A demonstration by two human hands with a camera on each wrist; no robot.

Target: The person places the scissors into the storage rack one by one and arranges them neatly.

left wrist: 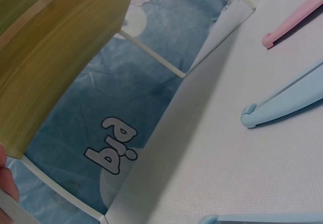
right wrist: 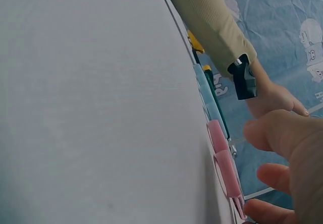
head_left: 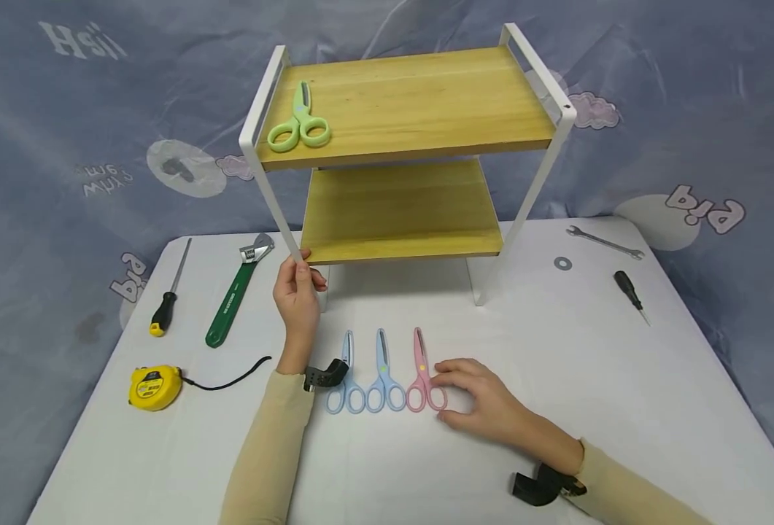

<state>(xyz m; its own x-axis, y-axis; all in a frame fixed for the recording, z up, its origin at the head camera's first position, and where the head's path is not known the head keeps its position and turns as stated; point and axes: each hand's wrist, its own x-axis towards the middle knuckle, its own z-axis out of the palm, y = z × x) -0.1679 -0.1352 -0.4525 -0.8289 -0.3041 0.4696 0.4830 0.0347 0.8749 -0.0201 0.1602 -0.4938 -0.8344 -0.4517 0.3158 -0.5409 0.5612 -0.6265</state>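
Note:
My left hand (head_left: 300, 299) grips the left post of a two-tier shelf rack (head_left: 413, 102), white-framed with wooden boards, at the lower board's corner. In the left wrist view only its fingertips (left wrist: 7, 181) show. My right hand (head_left: 485, 405) hovers beside the pink scissors (head_left: 421, 361), thumb and fingers spread apart near the right handle loop. Left of these lie blue scissors (head_left: 383, 364) and another blue pair (head_left: 346, 383), partly covered by the left wrist camera. All three point toward the rack. Green scissors (head_left: 302, 117) rest on the upper board's left end.
On the table's left are a screwdriver (head_left: 164, 313), a green-handled adjustable wrench (head_left: 232, 302) and a yellow tape measure (head_left: 155, 388) with a black strap. At the right lie a spanner (head_left: 603, 240), a washer (head_left: 562, 263) and a small black screwdriver (head_left: 627, 287). Patterned fabric hangs behind.

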